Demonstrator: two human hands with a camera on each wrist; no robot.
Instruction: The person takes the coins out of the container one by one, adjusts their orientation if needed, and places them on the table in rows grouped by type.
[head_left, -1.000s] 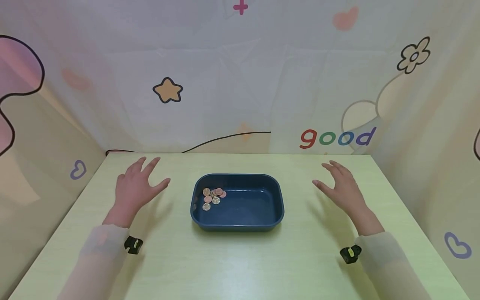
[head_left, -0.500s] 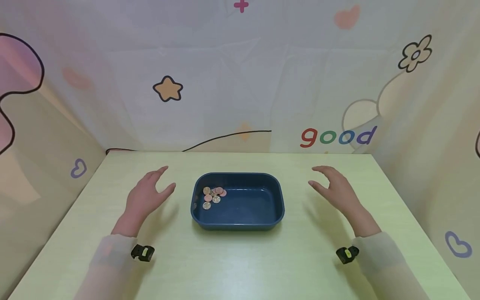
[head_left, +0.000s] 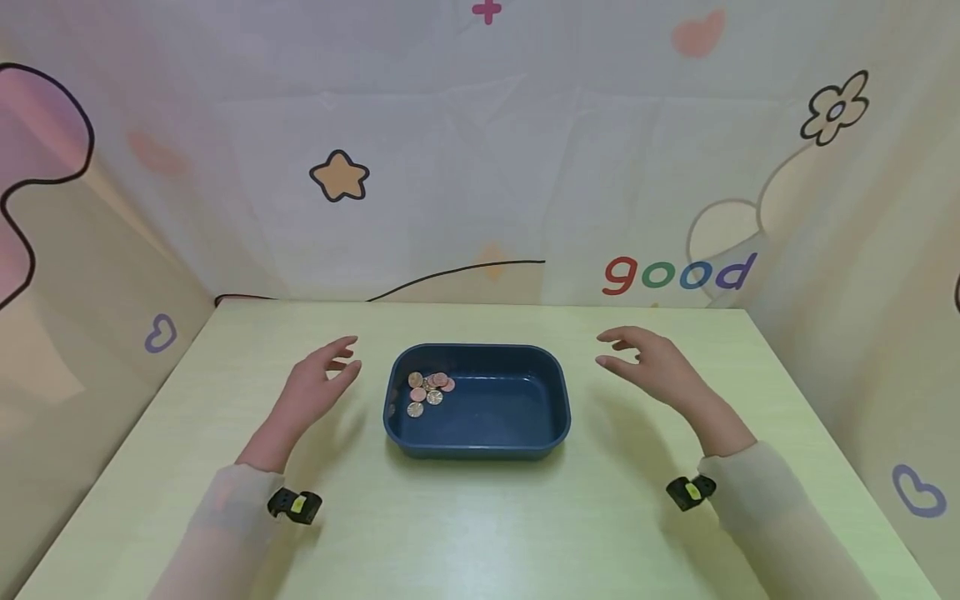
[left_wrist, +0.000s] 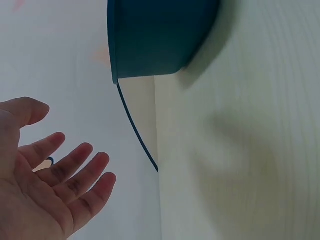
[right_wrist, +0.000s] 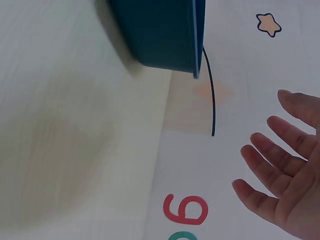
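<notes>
A dark blue rectangular tray (head_left: 510, 417) with raised walls stands mid-table. Several copper and silver coins (head_left: 417, 394) lie in its left part, some overlapping. To the left of the tray, my left hand (head_left: 315, 387) hovers above the table, its fingers relaxed and apart from the rim. On the other side my right hand (head_left: 660, 371) is held in the air, thumb and fingers spread and nothing between them. Both wrist views show an empty palm, with the tray's outer wall (left_wrist: 150, 40) nearby; the coins are hidden there.
The pale wood-grain table (head_left: 480, 525) reaches back to a printed cloth (head_left: 450, 183) hanging behind it and along both sides. A small black wrist camera (head_left: 296, 505) sits on the left wrist, another black camera (head_left: 691, 492) on the right.
Both hands have moved inward toward the tray, the left one further, and their fingers have bent a little more. The tray and coins stay where they were.
</notes>
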